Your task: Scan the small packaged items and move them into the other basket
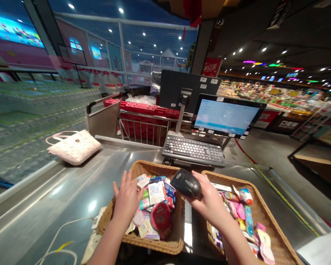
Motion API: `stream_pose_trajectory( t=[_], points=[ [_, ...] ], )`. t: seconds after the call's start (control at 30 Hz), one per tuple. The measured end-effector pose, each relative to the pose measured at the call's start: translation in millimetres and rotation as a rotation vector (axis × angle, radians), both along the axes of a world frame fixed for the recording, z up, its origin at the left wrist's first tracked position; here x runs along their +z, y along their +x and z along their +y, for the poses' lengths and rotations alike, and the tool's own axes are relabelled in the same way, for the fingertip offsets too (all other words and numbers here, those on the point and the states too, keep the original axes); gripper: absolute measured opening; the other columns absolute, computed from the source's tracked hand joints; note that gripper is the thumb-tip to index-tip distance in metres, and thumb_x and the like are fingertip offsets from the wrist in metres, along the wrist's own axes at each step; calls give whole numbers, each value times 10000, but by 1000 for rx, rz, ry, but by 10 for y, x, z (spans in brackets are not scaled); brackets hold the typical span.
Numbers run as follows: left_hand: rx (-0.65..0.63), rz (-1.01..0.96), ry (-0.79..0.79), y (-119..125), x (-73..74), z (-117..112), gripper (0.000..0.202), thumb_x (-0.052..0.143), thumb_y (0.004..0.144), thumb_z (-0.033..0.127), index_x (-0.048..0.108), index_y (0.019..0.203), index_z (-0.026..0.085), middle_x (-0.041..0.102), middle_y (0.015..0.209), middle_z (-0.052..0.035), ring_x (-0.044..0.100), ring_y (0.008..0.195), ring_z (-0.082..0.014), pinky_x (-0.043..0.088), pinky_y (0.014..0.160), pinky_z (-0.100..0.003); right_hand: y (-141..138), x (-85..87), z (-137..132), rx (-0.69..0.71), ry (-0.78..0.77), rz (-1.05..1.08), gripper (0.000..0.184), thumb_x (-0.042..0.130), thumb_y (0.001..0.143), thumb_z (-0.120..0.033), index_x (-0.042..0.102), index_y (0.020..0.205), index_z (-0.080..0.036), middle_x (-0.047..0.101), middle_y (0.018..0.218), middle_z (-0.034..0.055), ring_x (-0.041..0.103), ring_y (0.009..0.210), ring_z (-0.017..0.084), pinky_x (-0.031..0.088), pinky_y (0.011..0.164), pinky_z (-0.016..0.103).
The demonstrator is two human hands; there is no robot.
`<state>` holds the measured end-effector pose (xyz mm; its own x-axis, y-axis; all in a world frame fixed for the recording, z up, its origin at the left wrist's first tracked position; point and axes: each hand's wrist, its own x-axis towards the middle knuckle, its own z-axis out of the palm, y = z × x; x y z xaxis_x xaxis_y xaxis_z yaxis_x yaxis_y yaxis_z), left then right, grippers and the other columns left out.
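My right hand (pixel 209 198) is wrapped round a black barcode scanner (pixel 185 183), held over the gap between two wicker baskets. Its head points left, toward the left basket (pixel 142 241). Over that basket's left side, my left hand (pixel 127 195) has its fingers spread and holds nothing that I can see. Small packages lie in a heap there: a white printed packet (pixel 157 193), a red round-lidded container (pixel 160 216) and several colourful packs. The right basket (pixel 276 230) holds more small packets, among them a long blue one (pixel 248 220); my right forearm covers part of it.
Behind the baskets stand a black keyboard (pixel 193 149) and a lit monitor (pixel 227 115). A pale handbag (pixel 76 147) lies on the metal counter (pixel 110 162) at left. A white cable (pixel 61 228) curls at the front left. Beyond the counter is a shopping cart (pixel 143 129).
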<state>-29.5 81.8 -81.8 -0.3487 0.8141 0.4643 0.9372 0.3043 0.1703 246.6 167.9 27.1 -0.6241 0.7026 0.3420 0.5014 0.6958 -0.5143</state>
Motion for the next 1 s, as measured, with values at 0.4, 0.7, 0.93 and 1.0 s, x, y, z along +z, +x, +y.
stream_pose_trajectory(
  t=[0.4, 0.7, 0.93, 1.0],
  points=[
    [-530, -38, 63, 968, 533, 909, 243, 584, 875, 327, 642, 1081, 212, 405, 1519, -160, 311, 1431, -366, 240, 1101, -704, 1201, 115, 121, -425, 139, 111, 409, 623, 831, -396, 635, 1191, -202, 661, 1250, 123, 572, 1225, 320, 456, 1036, 496],
    [-1132, 119, -299, 2400, 250, 1431, 267, 752, 703, 390, 727, 874, 188, 555, 1378, -179, 334, 1413, -369, 129, 1153, -665, 1809, 93, 53, -597, 125, 137, 444, 611, 819, -485, 643, 1156, -197, 652, 1264, 142, 565, 1238, 333, 405, 1068, 558],
    [-1310, 335, -407, 2997, -342, 1652, 124, 679, 700, 141, 756, 785, 188, 697, 1174, -142, 387, 1385, -317, 56, 1221, -508, 2061, 59, 69, -572, 124, 122, 403, 625, 825, -392, 627, 1183, -207, 629, 1301, 131, 537, 1271, 311, 412, 1078, 526],
    [-1284, 344, -400, 3020, -441, 1692, 161, 630, 745, 106, 751, 785, 204, 713, 1146, -109, 404, 1379, -289, 87, 1225, -478, 2117, 48, 89, -580, 118, 124, 404, 620, 826, -395, 626, 1182, -205, 631, 1298, 131, 538, 1269, 316, 413, 1075, 538]
  ],
)
